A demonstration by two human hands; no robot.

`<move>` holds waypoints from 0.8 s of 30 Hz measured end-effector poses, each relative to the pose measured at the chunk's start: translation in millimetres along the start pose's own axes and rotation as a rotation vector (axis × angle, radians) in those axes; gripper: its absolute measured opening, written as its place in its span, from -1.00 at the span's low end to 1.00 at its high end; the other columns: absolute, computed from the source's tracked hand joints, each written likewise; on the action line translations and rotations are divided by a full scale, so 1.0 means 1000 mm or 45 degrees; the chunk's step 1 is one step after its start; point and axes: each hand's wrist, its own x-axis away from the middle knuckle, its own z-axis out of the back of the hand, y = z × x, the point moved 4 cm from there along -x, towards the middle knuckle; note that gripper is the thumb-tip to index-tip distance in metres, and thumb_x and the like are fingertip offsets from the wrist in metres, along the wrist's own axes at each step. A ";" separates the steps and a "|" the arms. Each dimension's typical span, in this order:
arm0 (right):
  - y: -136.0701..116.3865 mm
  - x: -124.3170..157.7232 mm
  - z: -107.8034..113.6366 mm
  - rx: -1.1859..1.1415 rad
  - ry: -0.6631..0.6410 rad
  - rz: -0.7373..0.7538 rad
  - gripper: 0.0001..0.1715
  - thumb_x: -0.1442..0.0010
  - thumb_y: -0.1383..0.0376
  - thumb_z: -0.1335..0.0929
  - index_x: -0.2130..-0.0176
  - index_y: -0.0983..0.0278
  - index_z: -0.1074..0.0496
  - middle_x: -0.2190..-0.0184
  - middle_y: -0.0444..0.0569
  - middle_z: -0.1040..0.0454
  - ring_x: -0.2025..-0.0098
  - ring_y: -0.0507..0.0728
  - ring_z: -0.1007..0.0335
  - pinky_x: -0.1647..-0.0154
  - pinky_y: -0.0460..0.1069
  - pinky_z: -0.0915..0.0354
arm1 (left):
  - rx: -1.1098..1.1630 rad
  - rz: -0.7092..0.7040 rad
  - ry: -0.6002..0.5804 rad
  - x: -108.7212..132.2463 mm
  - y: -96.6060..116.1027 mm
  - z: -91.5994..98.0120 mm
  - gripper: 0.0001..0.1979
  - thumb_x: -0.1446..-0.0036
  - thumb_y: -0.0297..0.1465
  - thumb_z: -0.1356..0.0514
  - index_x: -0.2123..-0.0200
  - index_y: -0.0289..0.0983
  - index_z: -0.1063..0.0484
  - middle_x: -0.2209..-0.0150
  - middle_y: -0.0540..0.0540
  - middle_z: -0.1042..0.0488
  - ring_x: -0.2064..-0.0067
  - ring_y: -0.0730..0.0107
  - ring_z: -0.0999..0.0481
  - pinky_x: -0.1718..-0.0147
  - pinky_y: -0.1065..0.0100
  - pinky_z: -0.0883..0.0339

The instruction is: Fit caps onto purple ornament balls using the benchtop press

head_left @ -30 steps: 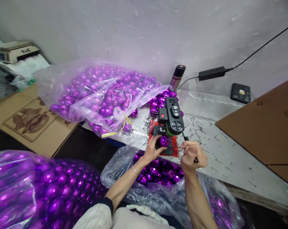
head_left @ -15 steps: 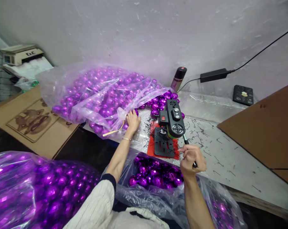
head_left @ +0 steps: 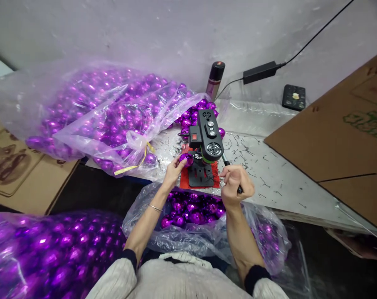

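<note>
My left hand (head_left: 173, 169) pinches a shiny purple faceted ball (head_left: 186, 158) and holds it at the left side of a small black bench machine (head_left: 207, 139). The machine stands on a black plate over a red mat (head_left: 201, 177) on the scratched white table (head_left: 269, 174). My right hand (head_left: 235, 186) is closed around the machine's black lever handle (head_left: 231, 176), just right of the plate. Below both hands, an open clear bag of purple balls (head_left: 194, 214) sits at my lap.
A large tied bag of purple balls (head_left: 91, 112) lies on the table's left, with loose balls (head_left: 191, 118) behind the machine. A spray can (head_left: 215, 79), power adapter (head_left: 259, 71) and small black pad (head_left: 293, 97) stand near the wall. Cardboard sheet (head_left: 341, 128) at right; another full bag (head_left: 48, 253) at lower left.
My left hand came back from the tied bag on the left, now holding a purple ball beside the machine. The right hand stayed on the lever. The camera view shifted left and down.
</note>
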 end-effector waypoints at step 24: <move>0.001 0.008 0.003 0.015 -0.076 0.052 -0.60 -0.45 0.37 -0.27 0.46 0.20 -0.31 0.55 -0.15 -0.43 0.49 0.03 -0.41 0.46 -0.01 -0.23 | -0.999 -0.676 -0.165 0.028 -0.020 -0.045 -0.37 -0.15 -0.18 -0.47 -0.24 -0.21 -0.48 -0.19 -0.28 -0.60 -0.22 -0.05 -0.58 -0.25 -0.02 -0.38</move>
